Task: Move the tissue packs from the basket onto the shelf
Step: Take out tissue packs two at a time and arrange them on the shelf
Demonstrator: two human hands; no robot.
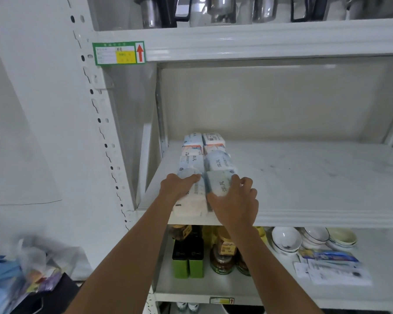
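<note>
Several white and blue tissue packs [202, 155] lie in two rows at the left end of the white middle shelf [304, 177]. My left hand [177, 186] rests over the front pack of the left row [192, 200], its fingers curled on the pack's top. My right hand [236, 200] grips the front pack of the right row [220, 182], thumb on its near left side and fingers bent over its right edge. Both front packs sit at the shelf's front edge. The basket is out of view.
Metal kettles [213, 10] stand on the shelf above. Below are jars [221, 257], green boxes [187, 261], stacked bowls [313, 239] and paper packets [334, 266]. A white upright post [104, 132] bounds the left. Plastic bags [21, 273] lie at the lower left.
</note>
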